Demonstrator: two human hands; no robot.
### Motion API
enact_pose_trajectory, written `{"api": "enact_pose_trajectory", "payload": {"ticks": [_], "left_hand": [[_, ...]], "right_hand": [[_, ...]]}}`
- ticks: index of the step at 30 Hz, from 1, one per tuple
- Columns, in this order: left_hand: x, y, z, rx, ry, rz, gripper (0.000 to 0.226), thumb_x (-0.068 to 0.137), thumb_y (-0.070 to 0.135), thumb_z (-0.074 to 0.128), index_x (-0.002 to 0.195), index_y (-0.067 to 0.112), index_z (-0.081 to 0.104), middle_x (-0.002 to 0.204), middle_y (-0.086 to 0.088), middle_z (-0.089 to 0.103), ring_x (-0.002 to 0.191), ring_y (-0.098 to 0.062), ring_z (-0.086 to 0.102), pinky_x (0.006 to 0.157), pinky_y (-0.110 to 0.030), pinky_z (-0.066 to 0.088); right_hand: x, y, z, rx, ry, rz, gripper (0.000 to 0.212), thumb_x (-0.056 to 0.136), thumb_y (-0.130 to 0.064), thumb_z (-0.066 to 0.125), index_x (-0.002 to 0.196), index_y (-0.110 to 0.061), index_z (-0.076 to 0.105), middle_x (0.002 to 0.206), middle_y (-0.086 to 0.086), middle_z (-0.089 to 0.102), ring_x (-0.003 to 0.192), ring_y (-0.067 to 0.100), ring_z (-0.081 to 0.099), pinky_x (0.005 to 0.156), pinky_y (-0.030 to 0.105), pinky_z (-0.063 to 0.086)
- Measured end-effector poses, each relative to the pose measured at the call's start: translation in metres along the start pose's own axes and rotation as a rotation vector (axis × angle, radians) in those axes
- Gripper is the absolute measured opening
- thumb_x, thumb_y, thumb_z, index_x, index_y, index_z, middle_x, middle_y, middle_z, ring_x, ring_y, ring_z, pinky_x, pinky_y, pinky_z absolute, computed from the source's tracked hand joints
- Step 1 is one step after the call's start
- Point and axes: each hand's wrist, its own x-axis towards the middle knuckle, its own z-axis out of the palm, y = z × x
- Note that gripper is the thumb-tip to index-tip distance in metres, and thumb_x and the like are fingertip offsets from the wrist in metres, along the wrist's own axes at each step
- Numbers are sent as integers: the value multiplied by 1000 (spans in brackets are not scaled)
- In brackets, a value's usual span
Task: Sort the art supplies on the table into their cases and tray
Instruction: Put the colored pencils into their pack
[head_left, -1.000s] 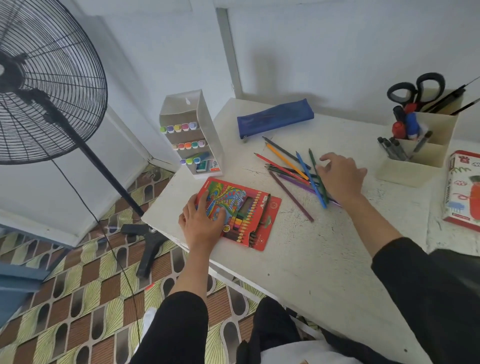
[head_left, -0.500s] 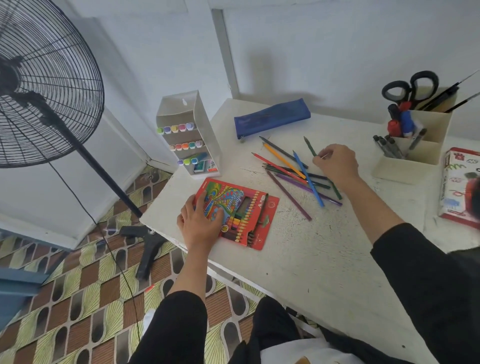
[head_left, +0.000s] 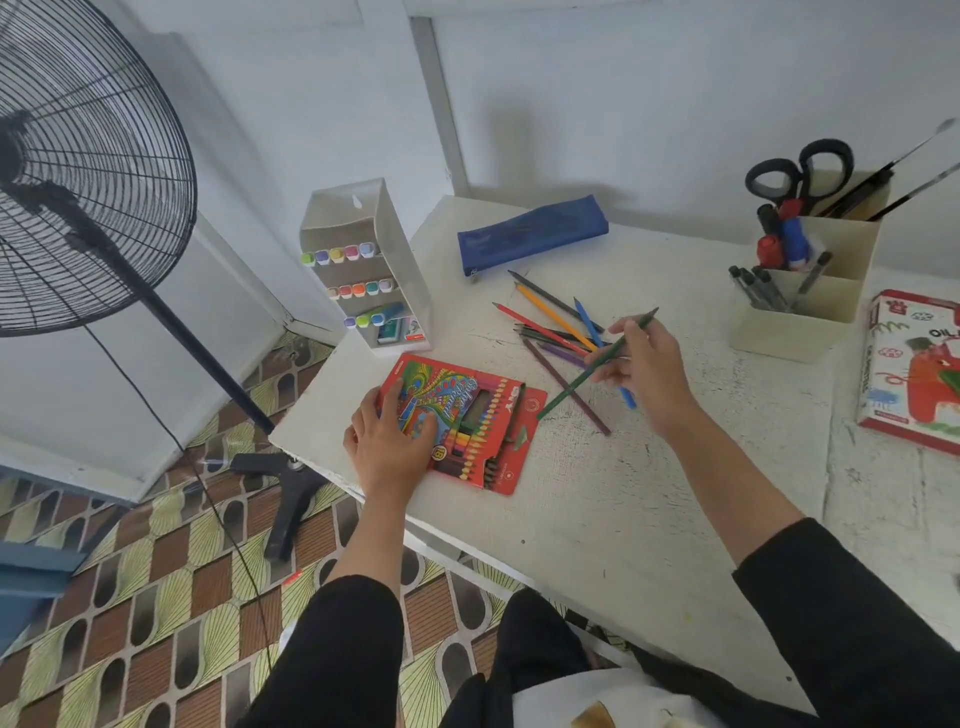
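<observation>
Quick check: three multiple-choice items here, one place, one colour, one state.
1. The blue pouch lies: A beyond the loose pencils; B in the organizer; C on the floor.
2. The pencil in the right hand is: A orange; B green; C red.
3. The left hand: A grips scissors; B rests flat on the pencil box; C hangs off the table.
Key: A, it lies behind the loose pencils; B, the pinched shaft is green; B, it lies spread on the red box.
</observation>
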Motion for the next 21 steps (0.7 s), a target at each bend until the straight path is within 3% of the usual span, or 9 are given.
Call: {"api": "enact_pose_trajectory", "payload": {"ticks": [6, 10, 13, 21], "left_hand": [[0, 1, 0, 8, -1, -4, 72, 77, 59, 35, 142, 27, 37, 145, -2, 33, 135, -22, 29, 112, -43, 19], [0, 0, 1, 16, 0, -4, 73, 78, 59, 34, 143, 27, 35, 146, -2, 32, 136, -21, 27, 112, -44, 18], [1, -1, 2, 35, 9, -30, 67, 86, 58, 38, 145, 27, 32, 147, -3, 29, 138, -22, 23, 112, -45, 17], [-1, 1, 1, 65, 15, -92, 61, 94, 50, 42, 148, 26, 28, 150, -5, 24, 140, -23, 18, 113, -46, 13]], "right_hand": [[-13, 17, 14, 9, 12, -12, 29, 102, -22, 36, 85, -9, 56, 68, 7, 63, 54, 15, 62, 70, 37, 54], [-18, 22, 21, 92, -44, 16, 8, 98, -5, 44, 99, -5, 51, 84, 19, 65, 65, 23, 70, 68, 33, 60], [-22, 27, 23, 72, -51, 7, 11, 91, 4, 53, 99, -3, 50, 89, 23, 68, 76, 30, 71, 73, 36, 59], [-34, 43, 32, -468, -153, -259, 15, 76, 2, 72, 82, -11, 68, 78, -5, 65, 70, 2, 58, 69, 11, 47]]}}
